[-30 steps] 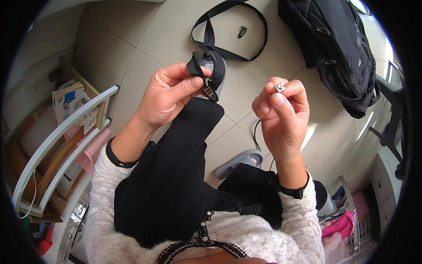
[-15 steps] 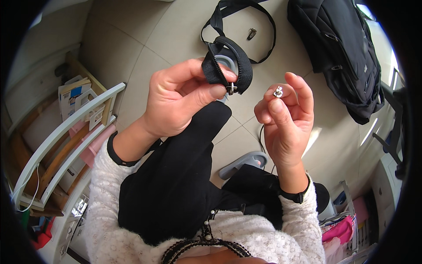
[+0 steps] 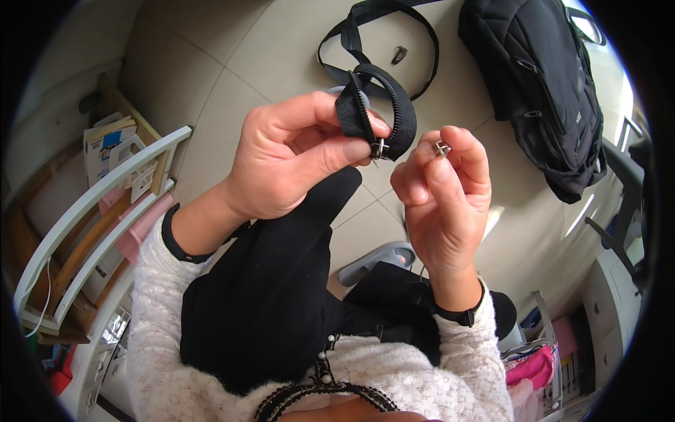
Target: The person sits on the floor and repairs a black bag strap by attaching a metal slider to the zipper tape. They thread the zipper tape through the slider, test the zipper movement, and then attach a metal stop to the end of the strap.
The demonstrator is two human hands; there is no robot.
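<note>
My left hand (image 3: 281,155) pinches the end of a black zipper (image 3: 402,116) between thumb and index finger. The two toothed tapes bow apart in loops above the fingertips. At the pinched end a small silver metal piece (image 3: 380,148) shows against the teeth. Just to the right, my right hand (image 3: 446,204) grips a small silver zipper slider (image 3: 441,148) between thumb and fingertips, a short gap from the zipper. The zipper's long black tape (image 3: 436,56) curls on the floor beyond my hands.
A dark metal zipper pull (image 3: 399,54) lies on the tiled floor inside the tape loop. At the far right rests a black backpack (image 3: 538,91). A white-railed wooden shelf (image 3: 105,197) with books stands left. A grey slipper (image 3: 376,261) shows below my hands.
My right hand has shifted slightly left and down, its fingers closer around the slider. The zipper in my left hand has moved a little right, so the two hands are nearer.
</note>
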